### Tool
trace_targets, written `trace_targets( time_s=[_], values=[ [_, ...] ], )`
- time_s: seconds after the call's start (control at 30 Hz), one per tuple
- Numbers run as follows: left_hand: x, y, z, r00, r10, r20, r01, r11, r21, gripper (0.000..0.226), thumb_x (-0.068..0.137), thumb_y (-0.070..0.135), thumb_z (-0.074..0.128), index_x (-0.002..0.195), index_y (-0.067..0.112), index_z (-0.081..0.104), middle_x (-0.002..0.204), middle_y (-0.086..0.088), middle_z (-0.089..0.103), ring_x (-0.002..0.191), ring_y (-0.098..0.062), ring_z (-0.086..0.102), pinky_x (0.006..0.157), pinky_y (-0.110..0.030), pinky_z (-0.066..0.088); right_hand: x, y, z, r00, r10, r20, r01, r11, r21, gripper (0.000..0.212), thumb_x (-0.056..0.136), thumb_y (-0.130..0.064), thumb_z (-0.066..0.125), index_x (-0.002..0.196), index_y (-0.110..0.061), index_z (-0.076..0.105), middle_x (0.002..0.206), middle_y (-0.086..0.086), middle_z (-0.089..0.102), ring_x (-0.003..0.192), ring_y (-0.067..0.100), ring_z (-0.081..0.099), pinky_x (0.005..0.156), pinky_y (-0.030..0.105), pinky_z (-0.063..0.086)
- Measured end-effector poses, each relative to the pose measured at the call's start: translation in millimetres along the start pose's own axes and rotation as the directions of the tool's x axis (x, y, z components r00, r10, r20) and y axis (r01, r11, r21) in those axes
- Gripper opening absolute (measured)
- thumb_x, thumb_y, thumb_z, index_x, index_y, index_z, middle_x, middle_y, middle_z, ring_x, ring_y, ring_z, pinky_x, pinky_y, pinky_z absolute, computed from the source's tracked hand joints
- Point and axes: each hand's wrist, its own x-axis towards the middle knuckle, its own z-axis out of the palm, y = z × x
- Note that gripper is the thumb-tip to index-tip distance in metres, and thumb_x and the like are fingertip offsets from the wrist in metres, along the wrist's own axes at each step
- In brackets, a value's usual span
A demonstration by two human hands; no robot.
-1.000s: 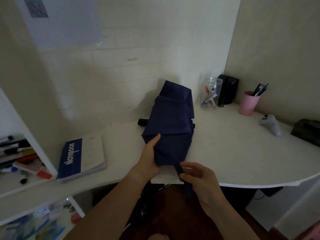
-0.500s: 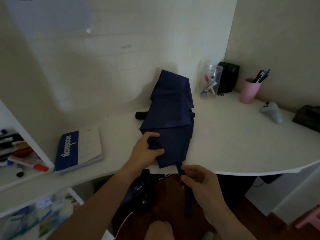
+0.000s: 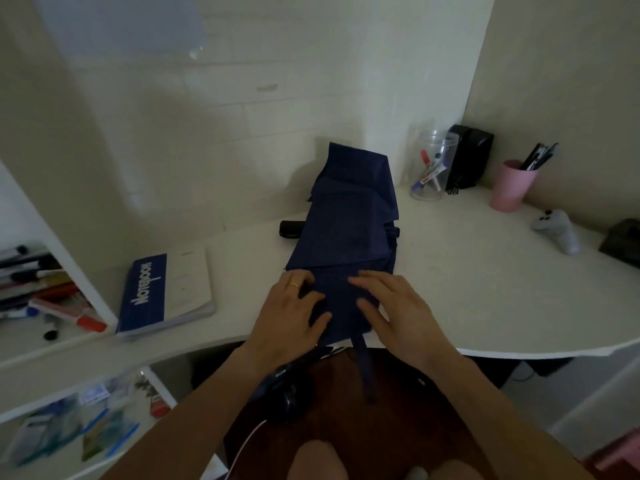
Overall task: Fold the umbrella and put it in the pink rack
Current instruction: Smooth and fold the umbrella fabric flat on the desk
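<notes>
A navy blue umbrella (image 3: 349, 230) lies collapsed on the white desk (image 3: 467, 285), its loose fabric bunched and pointing toward the wall. Its black handle end (image 3: 290, 229) sticks out on the left. A navy strap (image 3: 365, 368) hangs over the desk's front edge. My left hand (image 3: 291, 317) grips the near left part of the fabric with curled fingers. My right hand (image 3: 391, 310) lies on the near right part, fingers and thumb closing on a fold. A pink object (image 3: 620, 455) shows partly at the lower right corner, on the floor.
A blue notebook (image 3: 166, 292) lies left of the umbrella. At the back right stand a clear jar of markers (image 3: 433, 171), a black box (image 3: 469, 161), a pink pen cup (image 3: 510, 185) and a grey controller (image 3: 557, 230). Shelves with markers (image 3: 41, 292) are on the left.
My right hand has let go of the hanging strap and moved up onto the fabric. My left hand has slid toward the umbrella's near end. Both hands now sit side by side.
</notes>
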Motion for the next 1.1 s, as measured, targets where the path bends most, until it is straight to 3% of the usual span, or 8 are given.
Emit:
trace_targets(
  time_s=[0.1,0.23,0.33,0.57,0.73,0.9,1.0,1.1],
  values=[
    [0,-4,0,0.995,-0.022,0.094,0.032,0.994,-0.105,0.052,0.093,0.052,0.047,0.125,0.015,0.067,0.131,-0.001,0.056,0.118,-0.017,0.055,0.098,-0.034,0.051,14,20,5,0.968,0.098,0.232,-0.082,0.994,-0.077,0.024,0.091,-0.041,0.064,0.110,-0.028,0.072,0.118,-0.009,0.067,0.110,0.012,0.059,0.093,0.028,0.049],
    [-4,-5,0,0.997,-0.020,0.077,0.032,0.987,-0.155,0.053,0.094,0.053,0.044,0.127,0.017,0.065,0.128,0.001,0.059,0.113,-0.014,0.057,0.096,-0.024,0.048,63,28,-17,0.895,0.424,-0.135,-0.365,0.873,0.322,0.014,0.084,-0.034,0.074,0.093,-0.024,0.075,0.092,-0.009,0.071,0.082,0.006,0.065,0.079,0.026,0.053],
    [-3,-6,0,0.997,-0.018,0.073,0.029,0.988,-0.152,0.051,0.095,0.051,0.047,0.128,0.017,0.064,0.128,0.002,0.058,0.113,-0.013,0.057,0.096,-0.023,0.047,110,36,-27,0.769,0.631,-0.103,-0.489,0.684,0.541,0.037,0.078,-0.039,0.080,0.107,-0.017,0.072,0.097,-0.004,0.071,0.087,0.012,0.066,0.087,0.032,0.054],
    [-5,-5,0,0.998,-0.017,0.061,0.027,0.985,-0.172,0.050,0.095,0.050,0.048,0.128,0.016,0.064,0.128,0.000,0.059,0.113,-0.015,0.057,0.096,-0.026,0.050,137,42,-26,0.786,0.615,0.058,-0.441,0.494,0.749,0.054,0.071,-0.008,0.087,0.119,-0.009,0.061,0.099,0.009,0.070,0.091,0.023,0.070,0.086,0.039,0.060],
    [-10,-2,3,0.999,-0.037,0.028,0.042,0.977,-0.209,0.049,0.096,0.049,0.048,0.127,0.015,0.064,0.127,-0.001,0.060,0.113,-0.015,0.058,0.095,-0.031,0.053,85,38,-37,0.953,0.301,0.021,-0.217,0.635,0.741,0.063,0.082,0.005,0.074,0.132,-0.029,0.054,0.079,0.007,0.062,0.072,0.016,0.061,0.072,0.028,0.055],
    [-13,9,4,0.976,-0.210,-0.051,0.187,0.940,-0.286,0.047,0.088,0.046,0.065,0.126,0.019,0.057,0.123,0.001,0.056,0.108,-0.012,0.056,0.092,-0.028,0.050,37,42,-10,0.972,0.237,-0.011,-0.201,0.847,0.493,0.041,0.086,0.000,0.071,0.116,-0.027,0.069,0.084,-0.001,0.066,0.064,0.006,0.056,0.068,0.020,0.049],
    [-3,15,-6,0.875,-0.479,-0.074,0.357,0.739,-0.572,0.069,0.077,0.036,0.084,0.134,0.024,0.045,0.127,0.006,0.044,0.098,-0.005,0.057,0.083,-0.025,0.053,22,45,2,0.972,0.235,-0.020,-0.198,0.860,0.470,0.035,0.086,0.000,0.071,0.109,-0.026,0.072,0.085,-0.002,0.069,0.066,0.009,0.059,0.065,0.013,0.046],
    [19,16,-20,0.805,-0.583,0.106,0.458,0.499,-0.735,0.079,0.075,0.032,0.087,0.140,0.024,0.044,0.133,0.006,0.041,0.100,-0.005,0.060,0.078,-0.018,0.054,16,49,8,0.968,0.249,-0.030,-0.210,0.873,0.441,0.034,0.085,0.000,0.071,0.105,-0.028,0.073,0.085,-0.005,0.070,0.069,0.013,0.062,0.064,0.014,0.048]
  ],
)
